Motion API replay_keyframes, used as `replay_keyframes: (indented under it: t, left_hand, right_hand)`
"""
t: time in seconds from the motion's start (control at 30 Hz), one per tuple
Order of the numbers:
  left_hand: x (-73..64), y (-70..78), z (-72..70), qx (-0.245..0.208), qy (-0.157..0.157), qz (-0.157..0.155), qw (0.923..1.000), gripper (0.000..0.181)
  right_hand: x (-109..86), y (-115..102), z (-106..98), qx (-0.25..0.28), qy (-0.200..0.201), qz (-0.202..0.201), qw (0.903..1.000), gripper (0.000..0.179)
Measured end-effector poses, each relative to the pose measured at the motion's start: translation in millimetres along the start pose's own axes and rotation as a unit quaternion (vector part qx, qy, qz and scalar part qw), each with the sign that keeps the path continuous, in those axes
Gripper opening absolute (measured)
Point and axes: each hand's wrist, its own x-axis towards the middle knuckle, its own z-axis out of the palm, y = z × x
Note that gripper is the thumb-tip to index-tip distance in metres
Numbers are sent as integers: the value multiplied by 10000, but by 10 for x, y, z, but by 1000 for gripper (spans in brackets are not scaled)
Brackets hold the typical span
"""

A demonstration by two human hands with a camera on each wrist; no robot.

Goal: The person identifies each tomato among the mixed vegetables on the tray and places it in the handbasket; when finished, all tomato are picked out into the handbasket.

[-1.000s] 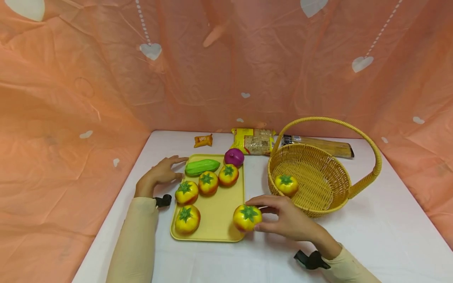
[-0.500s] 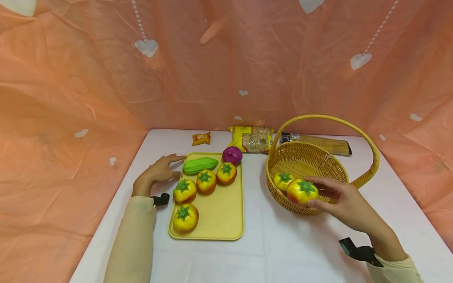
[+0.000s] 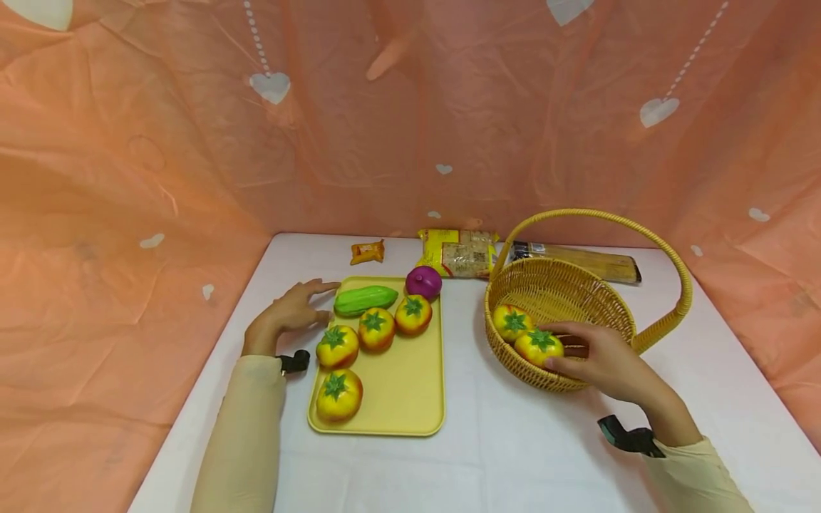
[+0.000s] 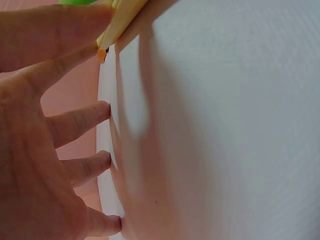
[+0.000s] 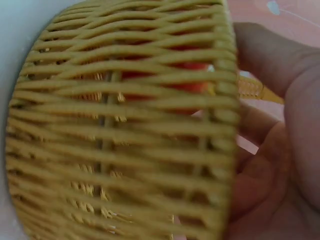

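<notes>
My right hand [image 3: 606, 360] reaches over the front rim of the wicker basket [image 3: 580, 292]. Its thumb and fingers hold a yellow-red tomato [image 3: 539, 348] with a green star-shaped top, low inside the basket. Against it lies another tomato [image 3: 511, 322]. In the right wrist view, the basket's woven wall [image 5: 120, 130] covers most of the held fruit. My left hand [image 3: 291, 311] lies at the left edge of the yellow tray [image 3: 398, 399], thumb and index finger touching its rim. The left wrist view shows the other fingertips [image 4: 102, 110] on the white tabletop.
On the tray are several more tomatoes [image 3: 339, 396], a green ridged vegetable [image 3: 365, 301] and a purple onion [image 3: 423, 283]. Behind stand an orange snack packet [image 3: 368, 251], a yellow bag [image 3: 458, 254] and a pack of noodles [image 3: 586, 262]. The basket's tall handle [image 3: 596, 214] arches over it.
My right hand has carried the tomato from the tray's front right corner across to the basket and lowered it inside, beside the other tomato. My left hand has stayed at the tray's edge.
</notes>
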Motion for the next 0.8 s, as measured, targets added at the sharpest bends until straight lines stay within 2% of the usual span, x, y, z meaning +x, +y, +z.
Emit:
replay_keyframes:
  t: [0.23,0.47,0.57,0.67,0.8]
  left_hand:
    - [1,-24,23,-84,15,-52,9999,72]
    - [12,-47,44,-74,32,-62,9999,71]
    - [12,-44,46,-115,9,-114,9999,72]
    - [4,-39,36,-164,-13,-167,9997,73]
    - [-3,-37,13,-137,7,-155,9998,73]
  right_hand:
    - [173,-6,73,-282,-163,-6,9995,52]
    - [271,5,144,-449,-83,116,9989,53]
    - [244,-21,141,-465,100,166,9987,54]
    - [198,-74,120,-404,445,137,9981,54]
    - [166,-164,113,224,710,-241,9969,52]
